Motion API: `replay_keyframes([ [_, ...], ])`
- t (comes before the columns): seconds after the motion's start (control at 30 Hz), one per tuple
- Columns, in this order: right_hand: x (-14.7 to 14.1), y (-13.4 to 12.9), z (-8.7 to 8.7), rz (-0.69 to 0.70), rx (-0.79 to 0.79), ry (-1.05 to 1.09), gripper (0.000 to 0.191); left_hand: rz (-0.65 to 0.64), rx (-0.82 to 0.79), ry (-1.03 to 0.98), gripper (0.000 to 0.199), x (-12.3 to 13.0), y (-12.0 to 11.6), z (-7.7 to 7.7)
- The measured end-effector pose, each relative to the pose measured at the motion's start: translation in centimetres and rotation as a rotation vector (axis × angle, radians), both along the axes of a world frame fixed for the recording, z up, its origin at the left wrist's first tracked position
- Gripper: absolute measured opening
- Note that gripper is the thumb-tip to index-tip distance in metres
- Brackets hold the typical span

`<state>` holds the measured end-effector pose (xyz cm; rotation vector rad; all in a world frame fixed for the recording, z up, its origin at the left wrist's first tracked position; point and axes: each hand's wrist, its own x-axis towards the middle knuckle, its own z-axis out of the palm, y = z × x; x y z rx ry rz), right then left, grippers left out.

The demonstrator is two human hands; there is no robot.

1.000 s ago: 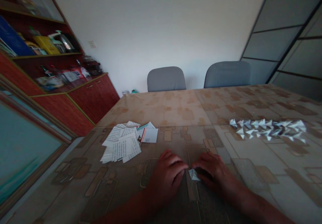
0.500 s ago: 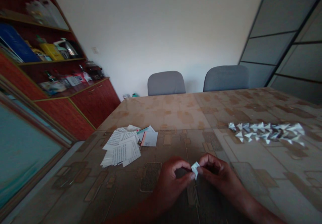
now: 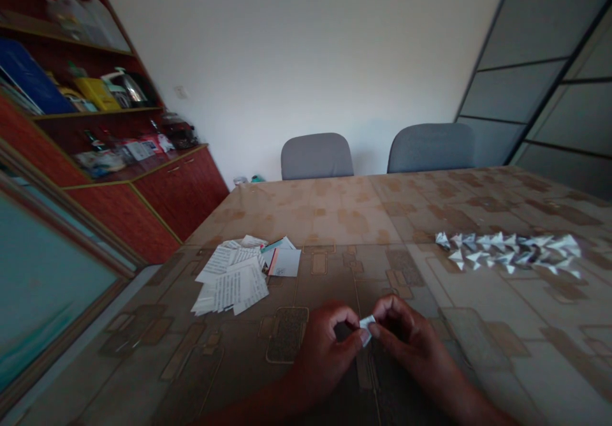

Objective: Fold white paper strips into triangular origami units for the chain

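The small folded paper [image 3: 367, 322] is between my left fingers [image 3: 364, 335] and my right fingers [image 3: 373, 328], both pinching it at its sides, above the patterned surface [image 3: 335, 206].

Both bare hands meet near six o'clock, thumbs and index fingers pinched, tips nearly together. The left hand [image 3: 327, 343] points toward two o'clock, its forearm [image 3: 268, 393] coming in from seven — thumb and index finger arched around an open gap. The right hand [image 3: 414, 337] angles toward ten, its index finger bent above the thumb — its forearm [image 3: 466, 391] slants in from between four and five.
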<state>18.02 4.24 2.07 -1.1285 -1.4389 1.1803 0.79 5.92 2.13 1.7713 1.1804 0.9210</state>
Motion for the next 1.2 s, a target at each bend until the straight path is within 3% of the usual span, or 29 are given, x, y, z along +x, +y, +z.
replay_keyframes([
  [0.57,0.4,0.1,0.9,0.025,-0.052,0.069,0.035,-0.041,-0.049,-0.078,0.018,0.0,-0.4,0.5],
  [0.77,0.2,-0.2,0.1,0.017,0.08,-0.018,0.022,0.011,0.18,-0.029,0.014,0.1,-0.4,0.1],
  [0.87,0.1,-0.4,0.5,0.036,0.173,-0.144,0.011,0.023,0.29,-0.006,0.014,0.4,-0.6,0.1],
  [0.93,0.0,-0.6,1.0,0.034,0.204,-0.204,0.016,0.032,0.318,-0.003,0.015,0.5,-0.7,0.0],
  [1.2,0.0,-0.6,0.8,0.012,0.133,-0.186,0.024,0.029,0.16,0.022,0.01,0.5,-0.7,-0.4],
])
